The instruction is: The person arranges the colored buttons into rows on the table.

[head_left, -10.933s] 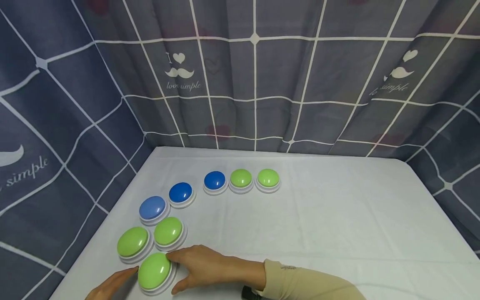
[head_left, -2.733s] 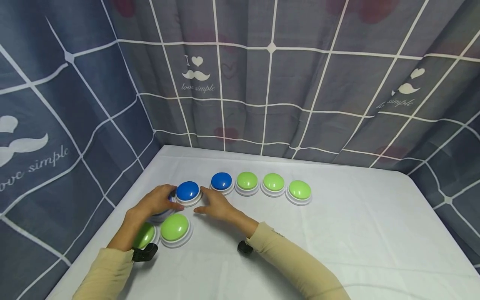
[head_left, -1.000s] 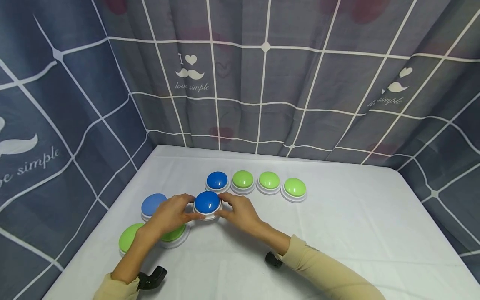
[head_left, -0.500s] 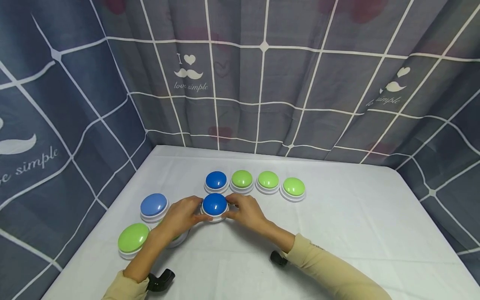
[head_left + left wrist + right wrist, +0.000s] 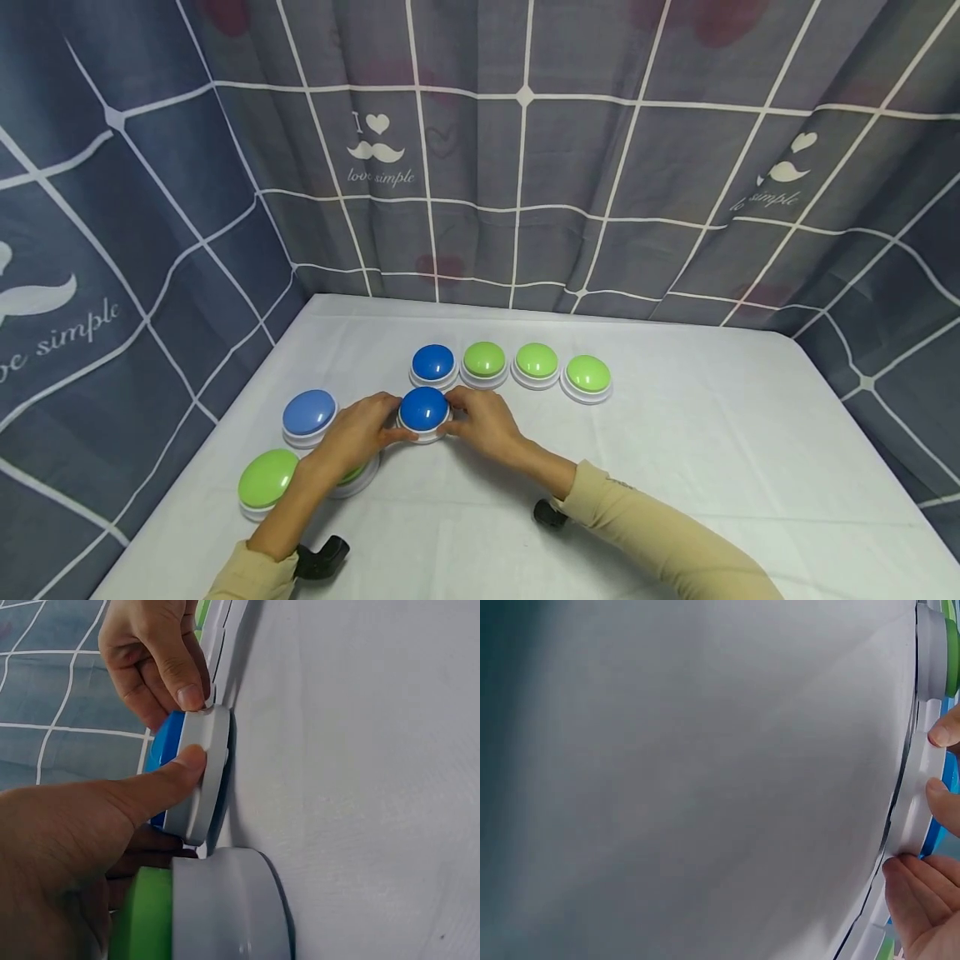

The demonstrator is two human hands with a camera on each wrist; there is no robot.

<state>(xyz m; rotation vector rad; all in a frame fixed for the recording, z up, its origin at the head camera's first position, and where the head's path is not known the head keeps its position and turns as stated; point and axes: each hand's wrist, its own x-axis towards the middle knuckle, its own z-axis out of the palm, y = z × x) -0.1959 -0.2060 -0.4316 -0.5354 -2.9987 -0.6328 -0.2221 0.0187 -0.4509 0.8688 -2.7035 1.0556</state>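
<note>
In the head view, both hands hold one blue dome push button with a white base, in front of the back row. My left hand pinches its left side, and my right hand pinches its right side. The left wrist view shows a left thumb pressed on the white base, the other fingers beyond it. Fingers of both hands appear at the right edge of the right wrist view, around the base. Whether the base touches the cloth, I cannot tell.
Behind stand a blue button and green buttons in a row. At left are a lighter blue button, a green button and another green button, partly hidden by the left hand. A grid-patterned curtain borders the white-covered table.
A green button from the front left now ends the back row. The held blue button has moved rightward and nearer from its spot at left; over the last half second it shifted slightly left.
</note>
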